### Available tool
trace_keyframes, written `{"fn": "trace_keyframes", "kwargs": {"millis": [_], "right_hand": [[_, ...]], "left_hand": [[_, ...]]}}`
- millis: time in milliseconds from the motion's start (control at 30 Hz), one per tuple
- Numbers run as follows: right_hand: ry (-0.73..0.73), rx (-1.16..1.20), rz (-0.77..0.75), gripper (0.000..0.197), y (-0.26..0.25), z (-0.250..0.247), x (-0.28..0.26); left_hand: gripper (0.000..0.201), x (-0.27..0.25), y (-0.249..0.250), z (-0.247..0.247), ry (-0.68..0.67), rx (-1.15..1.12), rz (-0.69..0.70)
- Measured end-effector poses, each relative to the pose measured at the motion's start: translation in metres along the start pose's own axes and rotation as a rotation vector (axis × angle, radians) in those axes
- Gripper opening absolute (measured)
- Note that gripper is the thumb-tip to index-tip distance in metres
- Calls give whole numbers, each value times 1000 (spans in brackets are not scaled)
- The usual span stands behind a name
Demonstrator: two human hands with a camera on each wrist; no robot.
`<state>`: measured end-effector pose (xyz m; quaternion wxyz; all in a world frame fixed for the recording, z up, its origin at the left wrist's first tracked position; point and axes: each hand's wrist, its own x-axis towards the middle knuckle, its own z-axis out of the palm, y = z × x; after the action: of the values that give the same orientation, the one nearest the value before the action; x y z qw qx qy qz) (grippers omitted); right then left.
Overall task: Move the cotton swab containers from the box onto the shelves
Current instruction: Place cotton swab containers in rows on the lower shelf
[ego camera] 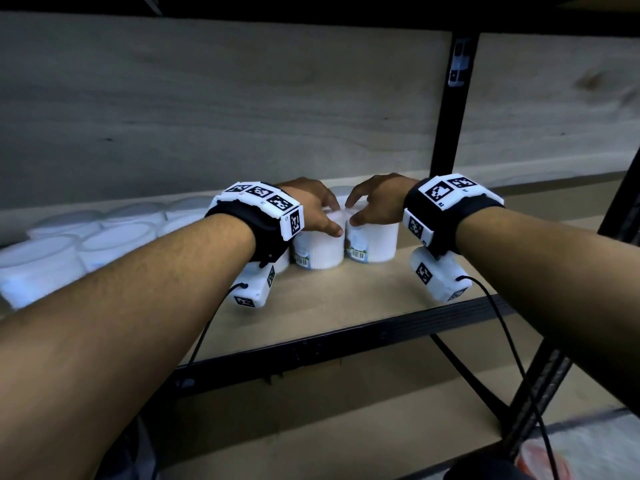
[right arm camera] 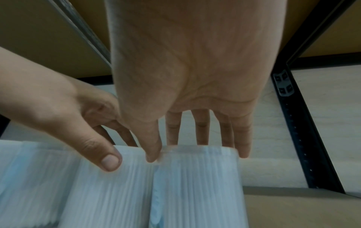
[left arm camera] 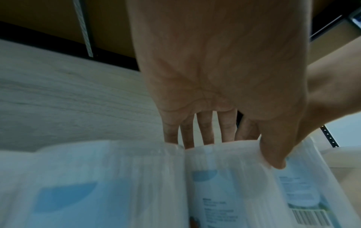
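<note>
Two white cotton swab containers stand side by side on the wooden shelf (ego camera: 349,299). My left hand (ego camera: 332,218) grips the left container (ego camera: 318,249) from above, fingers over the lid and thumb on its near side. My right hand (ego camera: 353,213) grips the right container (ego camera: 377,245) the same way. In the left wrist view the left hand (left arm camera: 236,148) reaches over its container (left arm camera: 230,185), the fingertips hidden behind the rim. In the right wrist view the right hand (right arm camera: 185,152) holds its container (right arm camera: 197,192). Both containers look blurred. The box is out of view.
Several more white containers (ego camera: 86,244) fill the shelf's left part in rows, touching the left container's side. A black upright post (ego camera: 450,116) stands behind on the right. Bare shelf board lies to the right, and a lower shelf (ego camera: 311,427) shows below.
</note>
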<state>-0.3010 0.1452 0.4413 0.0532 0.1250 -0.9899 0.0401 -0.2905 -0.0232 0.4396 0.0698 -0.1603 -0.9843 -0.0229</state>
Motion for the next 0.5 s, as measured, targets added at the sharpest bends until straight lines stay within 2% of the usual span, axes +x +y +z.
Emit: {"fn": "trace_keyframes", "kwargs": {"millis": [500], "right_hand": [[-16, 46, 19, 46, -4, -8, -16]], "left_hand": [[59, -9, 8, -5, -3, 11, 6]]}}
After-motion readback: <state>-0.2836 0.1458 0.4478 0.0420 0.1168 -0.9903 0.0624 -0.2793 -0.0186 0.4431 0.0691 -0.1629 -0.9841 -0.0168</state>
